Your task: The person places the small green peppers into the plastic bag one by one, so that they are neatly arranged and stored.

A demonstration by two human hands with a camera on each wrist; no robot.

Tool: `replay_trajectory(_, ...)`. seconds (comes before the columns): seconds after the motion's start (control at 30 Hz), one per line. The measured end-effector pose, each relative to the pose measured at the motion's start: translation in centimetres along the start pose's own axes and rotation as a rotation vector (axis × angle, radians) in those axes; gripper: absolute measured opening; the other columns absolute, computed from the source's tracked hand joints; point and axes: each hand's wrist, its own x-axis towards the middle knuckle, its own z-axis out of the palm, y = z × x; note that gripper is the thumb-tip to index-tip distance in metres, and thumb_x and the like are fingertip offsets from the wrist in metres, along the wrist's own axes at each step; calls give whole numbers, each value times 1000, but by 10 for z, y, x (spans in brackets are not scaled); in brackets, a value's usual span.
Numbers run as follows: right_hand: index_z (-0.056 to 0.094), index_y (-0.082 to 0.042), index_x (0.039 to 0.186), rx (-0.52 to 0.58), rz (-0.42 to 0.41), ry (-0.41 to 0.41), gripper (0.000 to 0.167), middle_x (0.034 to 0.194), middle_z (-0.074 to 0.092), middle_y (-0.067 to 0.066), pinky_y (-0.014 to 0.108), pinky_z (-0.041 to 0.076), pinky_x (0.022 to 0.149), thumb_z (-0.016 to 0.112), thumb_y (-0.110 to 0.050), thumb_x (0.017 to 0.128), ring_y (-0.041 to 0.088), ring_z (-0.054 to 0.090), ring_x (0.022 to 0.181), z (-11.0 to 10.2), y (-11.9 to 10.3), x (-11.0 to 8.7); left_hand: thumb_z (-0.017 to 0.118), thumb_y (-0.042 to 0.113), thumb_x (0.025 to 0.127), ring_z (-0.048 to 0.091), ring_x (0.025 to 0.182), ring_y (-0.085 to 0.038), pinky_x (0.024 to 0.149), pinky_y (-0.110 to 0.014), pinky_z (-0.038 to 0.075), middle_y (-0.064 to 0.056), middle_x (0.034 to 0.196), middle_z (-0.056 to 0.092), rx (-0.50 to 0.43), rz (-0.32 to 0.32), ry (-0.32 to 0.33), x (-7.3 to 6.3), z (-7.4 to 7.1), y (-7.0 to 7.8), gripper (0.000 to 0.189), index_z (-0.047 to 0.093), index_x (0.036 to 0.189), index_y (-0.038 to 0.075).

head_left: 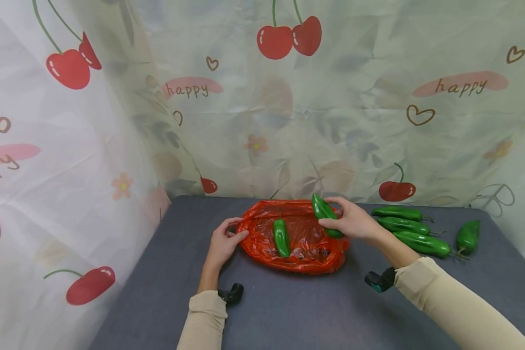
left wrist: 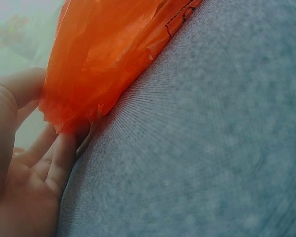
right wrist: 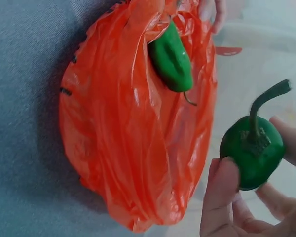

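Observation:
An orange-red plastic bag [head_left: 288, 265] lies spread wide on the table, its mouth facing up. Inside it rests one green pepper [head_left: 282, 238], stem toward the back. At the bag's left rim my left hand [head_left: 222, 243] holds the plastic; the left wrist view shows thumb and fingers on either side of the bag's edge [left wrist: 98, 64]. Above the bag's right side, my right hand [head_left: 350, 219] grips a second green pepper [head_left: 323, 209] between thumb and fingers. Seen from the right wrist, that held pepper [right wrist: 251, 153] has its curved stem toward the camera.
To the right on the dark grey table [head_left: 297, 311] several more green peppers [head_left: 402, 226] lie side by side, with another pepper [head_left: 468, 236] apart from them. A patterned cloth backdrop [head_left: 306, 121] hangs behind the table and along the left.

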Motion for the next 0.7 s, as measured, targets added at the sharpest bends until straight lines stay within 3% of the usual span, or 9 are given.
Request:
replay_trajectory(0.2, 26, -11, 160, 25, 14, 8, 76, 114, 65, 20, 36, 58, 72, 66, -36, 100, 19, 70, 84, 6, -6, 5, 78, 30, 91, 62, 80, -20, 68, -29, 51, -8, 127, 66, 1, 2, 1, 0, 0, 0, 38, 67, 127, 27)
replay_trajectory(0.4, 21, -10, 161, 86, 10, -14, 81, 121, 67, 25, 43, 62, 76, 68, -33, 99, 19, 74, 84, 12, -10, 14, 78, 30, 91, 62, 80, -20, 68, -30, 50, -8, 127, 66, 4, -5, 5, 0, 0, -1, 38, 67, 127, 26)
replay_trajectory(0.7, 27, -9, 158, 63, 12, -15, 80, 128, 63, 29, 46, 62, 74, 72, -32, 96, 22, 74, 86, 29, -19, 27, 78, 30, 91, 62, 80, -20, 68, -29, 51, -8, 127, 66, -1, -12, 4, -1, 1, 1, 38, 67, 127, 26)
